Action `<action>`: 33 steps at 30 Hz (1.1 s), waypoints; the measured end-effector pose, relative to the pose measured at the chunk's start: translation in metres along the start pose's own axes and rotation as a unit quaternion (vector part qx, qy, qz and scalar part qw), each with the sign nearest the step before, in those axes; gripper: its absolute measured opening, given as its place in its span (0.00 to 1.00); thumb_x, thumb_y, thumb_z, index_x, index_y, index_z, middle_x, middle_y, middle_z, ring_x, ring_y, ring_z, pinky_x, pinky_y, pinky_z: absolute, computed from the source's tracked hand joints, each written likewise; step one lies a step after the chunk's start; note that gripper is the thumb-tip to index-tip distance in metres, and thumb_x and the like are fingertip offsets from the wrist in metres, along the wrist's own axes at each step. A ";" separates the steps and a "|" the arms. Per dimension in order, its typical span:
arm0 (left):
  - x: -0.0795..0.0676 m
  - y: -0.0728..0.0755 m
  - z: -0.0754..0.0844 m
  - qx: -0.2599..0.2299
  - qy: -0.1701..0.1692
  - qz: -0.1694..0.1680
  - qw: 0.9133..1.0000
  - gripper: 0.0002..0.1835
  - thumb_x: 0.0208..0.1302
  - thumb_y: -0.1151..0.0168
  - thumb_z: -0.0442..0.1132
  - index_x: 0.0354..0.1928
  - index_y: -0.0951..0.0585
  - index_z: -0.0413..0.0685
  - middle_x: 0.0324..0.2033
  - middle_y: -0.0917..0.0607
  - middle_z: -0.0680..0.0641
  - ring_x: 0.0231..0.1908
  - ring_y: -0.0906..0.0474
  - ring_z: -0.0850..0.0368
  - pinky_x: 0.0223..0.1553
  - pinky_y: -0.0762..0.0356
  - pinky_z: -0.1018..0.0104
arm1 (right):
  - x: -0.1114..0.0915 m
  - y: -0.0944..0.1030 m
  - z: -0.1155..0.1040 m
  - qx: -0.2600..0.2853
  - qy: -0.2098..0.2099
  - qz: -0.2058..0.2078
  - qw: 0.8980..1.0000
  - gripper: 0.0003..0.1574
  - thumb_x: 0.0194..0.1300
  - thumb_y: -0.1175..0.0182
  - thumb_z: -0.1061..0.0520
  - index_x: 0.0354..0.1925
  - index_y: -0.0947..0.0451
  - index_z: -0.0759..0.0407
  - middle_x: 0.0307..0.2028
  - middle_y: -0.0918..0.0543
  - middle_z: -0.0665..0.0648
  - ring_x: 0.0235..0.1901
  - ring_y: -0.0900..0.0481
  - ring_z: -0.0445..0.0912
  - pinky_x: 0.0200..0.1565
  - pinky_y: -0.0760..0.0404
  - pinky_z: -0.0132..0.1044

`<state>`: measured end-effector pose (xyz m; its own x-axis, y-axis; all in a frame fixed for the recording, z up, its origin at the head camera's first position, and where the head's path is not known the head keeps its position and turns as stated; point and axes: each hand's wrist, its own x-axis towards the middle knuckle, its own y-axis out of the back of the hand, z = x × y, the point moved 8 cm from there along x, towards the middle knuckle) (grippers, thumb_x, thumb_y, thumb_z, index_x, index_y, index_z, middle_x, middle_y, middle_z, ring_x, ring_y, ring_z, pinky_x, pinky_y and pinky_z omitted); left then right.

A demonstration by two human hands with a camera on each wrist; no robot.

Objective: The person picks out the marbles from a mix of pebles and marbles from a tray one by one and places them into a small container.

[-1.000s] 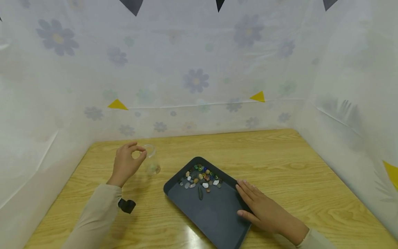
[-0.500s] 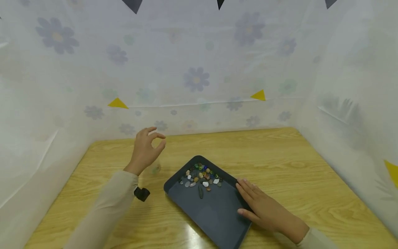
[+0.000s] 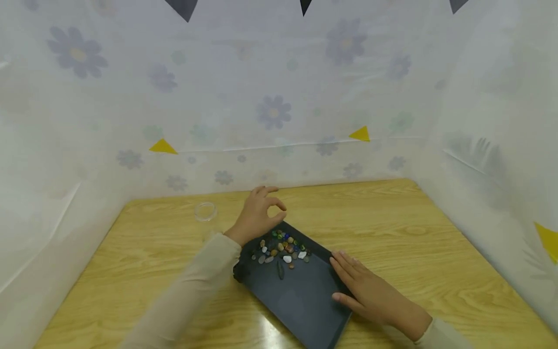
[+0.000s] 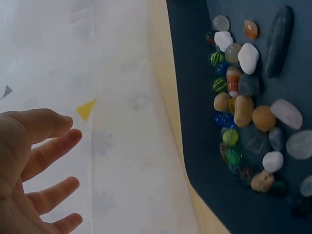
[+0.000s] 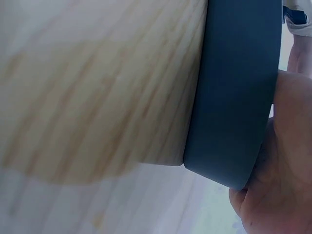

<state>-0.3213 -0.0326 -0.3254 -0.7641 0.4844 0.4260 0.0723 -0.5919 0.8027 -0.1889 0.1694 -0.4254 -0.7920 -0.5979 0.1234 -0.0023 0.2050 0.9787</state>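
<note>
A dark grey tray (image 3: 296,300) lies slanted on the table, with a cluster of glass marbles and polished pebbles (image 3: 283,248) in its far part. My left hand (image 3: 257,215) hovers over the tray's far left corner. Its thumb and index finger curve towards each other, and the left wrist view shows nothing held. My right hand (image 3: 370,295) rests on the tray's right rim, fingers straight and thumb reaching over the inside. To the left stands a clear glass jar (image 3: 206,212), its round mouth visible and its lower body mostly behind my left sleeve.
The wood-grain table (image 3: 414,232) is enclosed by pale flowered sheets (image 3: 274,72) at the back and sides. Yellow triangles (image 3: 360,134) mark the back sheet. A long dark stone (image 4: 280,41) lies apart from the marble cluster.
My left hand has moved right, from beside the jar's mouth, past it, to above the tray's far corner. My right hand and the tray have stayed in place.
</note>
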 end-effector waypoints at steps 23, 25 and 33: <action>-0.005 -0.102 0.030 0.073 -0.036 -0.192 0.978 0.04 0.59 0.32 0.50 0.33 0.13 0.63 0.67 0.32 0.46 0.69 0.45 0.39 0.64 0.40 0.38 | 0.002 -0.002 0.002 -0.005 -0.012 -0.013 1.000 0.47 0.71 0.56 0.34 0.72 0.46 0.64 0.73 0.47 0.63 0.72 0.48 0.56 0.71 0.48 0.45; -0.006 -0.105 0.030 0.074 -0.036 -0.199 0.977 0.05 0.59 0.32 0.50 0.34 0.12 0.63 0.67 0.32 0.46 0.69 0.45 0.38 0.64 0.40 0.38 | 0.003 -0.001 0.002 -0.010 -0.011 -0.013 1.000 0.47 0.71 0.56 0.34 0.72 0.46 0.65 0.73 0.46 0.63 0.72 0.48 0.56 0.67 0.40 0.53; -0.009 -0.117 0.031 0.091 -0.021 -0.237 0.967 0.08 0.60 0.33 0.51 0.39 0.12 0.62 0.69 0.34 0.48 0.70 0.47 0.38 0.66 0.42 0.40 | 0.003 0.000 0.002 -0.008 -0.015 -0.016 1.000 0.47 0.71 0.56 0.33 0.73 0.46 0.63 0.73 0.47 0.62 0.72 0.48 0.55 0.69 0.43 0.48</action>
<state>-0.3030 0.0517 -0.4101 -0.7124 0.7017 0.0063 -0.1646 -0.1759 0.9706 -0.1921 0.1692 -0.4252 -0.8091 -0.5810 0.0880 -0.0178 0.1739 0.9846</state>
